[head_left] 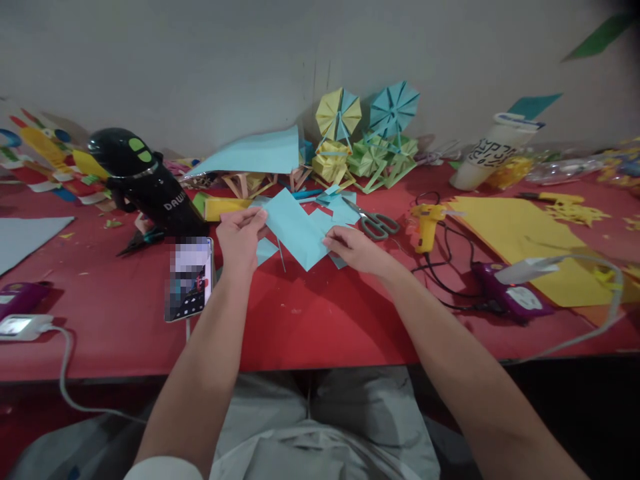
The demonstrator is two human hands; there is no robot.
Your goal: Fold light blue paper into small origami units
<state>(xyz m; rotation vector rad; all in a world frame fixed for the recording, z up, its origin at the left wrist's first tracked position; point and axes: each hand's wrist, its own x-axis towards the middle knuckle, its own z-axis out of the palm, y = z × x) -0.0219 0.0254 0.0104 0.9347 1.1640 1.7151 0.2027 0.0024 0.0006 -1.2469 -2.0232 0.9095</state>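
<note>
above near edge of red table [310,327], blue paper sheet [295,227] held up between both hands; left corner pinched by left hand [243,233], right edge grasped by fingertips of right hand [353,247]. scissors [379,225] laid just right, phone [190,280] left.

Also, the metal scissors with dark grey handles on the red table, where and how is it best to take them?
Probably by the finger loops of the scissors, with the right hand coming from the near right side. The loops lie on that side, while the blades point away to the left, over light blue paper.
</note>
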